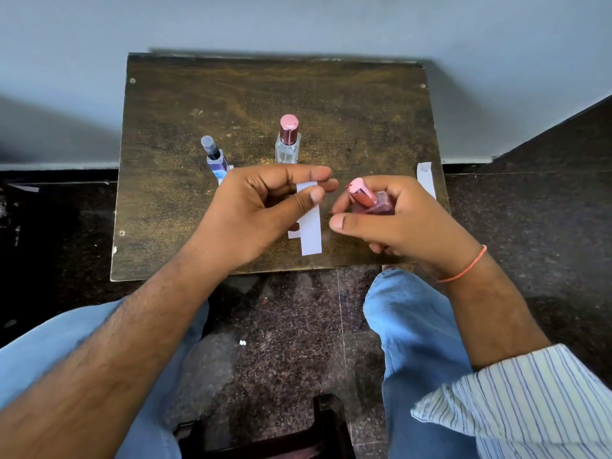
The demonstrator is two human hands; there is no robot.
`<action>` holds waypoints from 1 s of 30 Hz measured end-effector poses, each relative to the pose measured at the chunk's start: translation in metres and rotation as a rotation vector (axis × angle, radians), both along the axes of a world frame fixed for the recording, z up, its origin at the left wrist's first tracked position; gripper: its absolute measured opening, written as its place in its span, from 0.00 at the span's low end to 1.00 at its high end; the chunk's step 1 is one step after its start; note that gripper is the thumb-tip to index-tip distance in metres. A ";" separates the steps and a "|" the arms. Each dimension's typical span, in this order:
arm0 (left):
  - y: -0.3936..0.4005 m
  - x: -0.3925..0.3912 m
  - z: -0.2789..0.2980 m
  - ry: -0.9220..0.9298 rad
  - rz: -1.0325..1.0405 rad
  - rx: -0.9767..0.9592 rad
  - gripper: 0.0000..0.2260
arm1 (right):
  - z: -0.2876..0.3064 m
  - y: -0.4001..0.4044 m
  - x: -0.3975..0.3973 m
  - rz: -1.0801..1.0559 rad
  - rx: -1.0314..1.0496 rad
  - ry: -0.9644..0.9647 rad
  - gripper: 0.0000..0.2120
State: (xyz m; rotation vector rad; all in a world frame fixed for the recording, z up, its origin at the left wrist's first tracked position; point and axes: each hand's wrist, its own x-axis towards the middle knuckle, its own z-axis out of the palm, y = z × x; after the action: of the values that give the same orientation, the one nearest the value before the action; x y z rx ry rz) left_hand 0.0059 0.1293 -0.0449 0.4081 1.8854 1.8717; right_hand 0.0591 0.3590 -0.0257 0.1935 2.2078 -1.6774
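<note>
My left hand (261, 207) pinches a white paper strip (311, 230) between thumb and fingers, and the strip hangs down over the small wooden table (172, 200). Just to its right, my right hand (390, 220) grips a pink-capped perfume bottle (366, 200), tilted with its cap pointing toward the strip. Two more bottles stand upright behind my hands: a clear one with a pink cap (288, 140) and a blue one with a dark cap (215, 157).
Another white strip (425, 178) lies at the table's right edge, and a bit of one shows by the blue bottle. The table stands against a pale wall (298, 24). My knees in jeans (417, 326) flank the dark speckled floor; a dark stool (328, 425) is below.
</note>
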 end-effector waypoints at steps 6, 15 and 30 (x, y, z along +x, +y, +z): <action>0.010 0.004 0.004 0.102 -0.056 -0.111 0.16 | -0.005 -0.006 0.003 -0.179 -0.097 -0.040 0.09; 0.019 0.009 0.001 0.138 -0.123 -0.156 0.22 | -0.008 -0.001 -0.004 -0.458 -0.119 -0.030 0.09; 0.048 0.030 -0.001 0.691 -0.422 -0.840 0.29 | -0.021 0.029 -0.008 -0.590 0.447 -0.002 0.08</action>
State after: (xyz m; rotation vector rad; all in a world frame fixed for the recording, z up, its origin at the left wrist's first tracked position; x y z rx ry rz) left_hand 0.0356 0.1771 -0.0458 1.1199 2.5257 0.5778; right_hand 0.0508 0.3883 -0.0472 1.0446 2.6631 -1.3808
